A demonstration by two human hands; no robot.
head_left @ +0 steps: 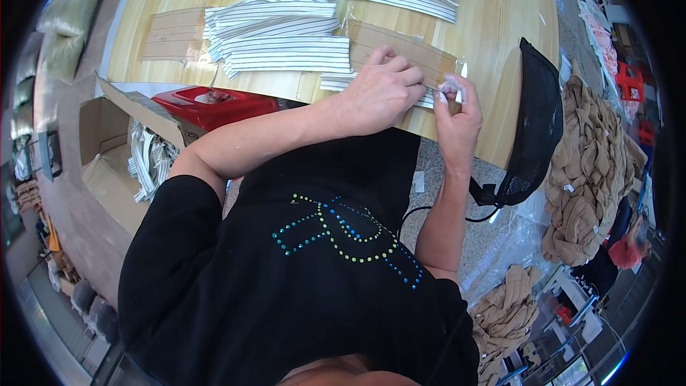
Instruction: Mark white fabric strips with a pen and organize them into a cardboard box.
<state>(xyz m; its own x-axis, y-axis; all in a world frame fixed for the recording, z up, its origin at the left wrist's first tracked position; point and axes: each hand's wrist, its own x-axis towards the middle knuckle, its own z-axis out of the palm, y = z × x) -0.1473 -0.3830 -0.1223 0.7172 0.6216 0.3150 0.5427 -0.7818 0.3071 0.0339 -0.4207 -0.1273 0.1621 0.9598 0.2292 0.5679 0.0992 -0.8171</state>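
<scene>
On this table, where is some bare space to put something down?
Bare wood shows at the right of the table, between the striped strips and the black mesh object, and upper left, beyond the left cardboard piece. The middle is crowded: strips, another cardboard piece, left hand, right hand.

Before me curves my pale wood-grain worktop (500, 36). Speckled grey flooring (427, 159) shows beneath its edge; on my left stretches a dull grey-brown floor (68, 218), with bulging pale-green sacks (70, 21) beyond. On my right I see heaped tan cloth (582, 179) and a bluish-white light strip (615, 369).
</scene>
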